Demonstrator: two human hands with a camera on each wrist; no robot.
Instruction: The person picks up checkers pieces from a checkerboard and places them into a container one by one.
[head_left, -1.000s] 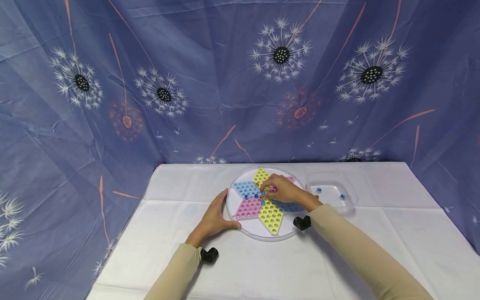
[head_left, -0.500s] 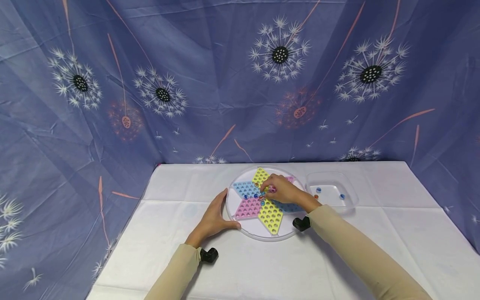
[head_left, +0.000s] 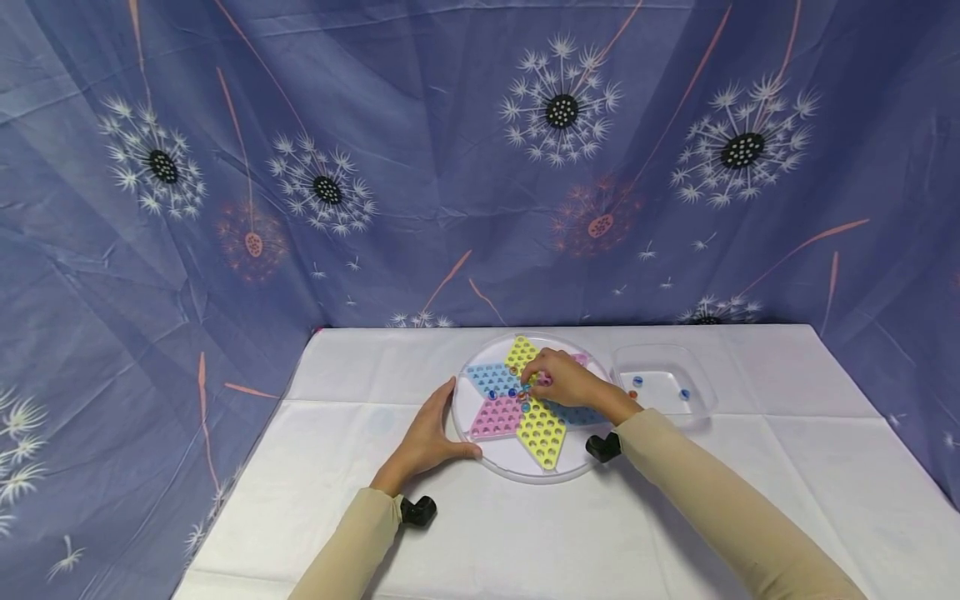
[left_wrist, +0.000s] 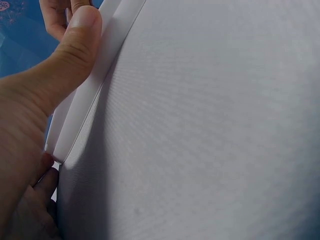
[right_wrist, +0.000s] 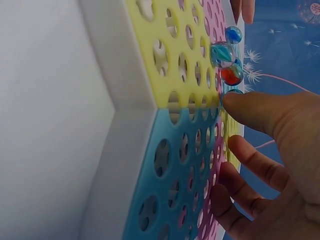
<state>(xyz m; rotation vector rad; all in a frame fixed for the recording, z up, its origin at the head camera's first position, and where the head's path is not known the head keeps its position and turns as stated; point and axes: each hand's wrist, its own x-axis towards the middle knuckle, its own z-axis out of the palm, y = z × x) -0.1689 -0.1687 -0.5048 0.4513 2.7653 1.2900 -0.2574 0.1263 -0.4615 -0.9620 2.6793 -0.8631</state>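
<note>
Plastic star board point(head_left: 525, 417) is lying on the white counter point(head_left: 525, 533). Left hand point(head_left: 427, 437) is pressing its rim, fingers straight. Right hand point(head_left: 566, 379) is touching, fingers relaxed, one of about four marbles point(right_wrist: 231, 75) at the centre; others may be hidden. Two marbles are lying in the clear tray point(head_left: 701, 400).

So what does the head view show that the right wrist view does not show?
Only the head view shows the left hand holding the round clear rim of the star-shaped pastel marble board, and the square clear plastic tray with two marbles beside it. Only the right wrist view shows the red-and-clear glass marble close to a fingertip. Both show the right hand over the board's centre.
</note>
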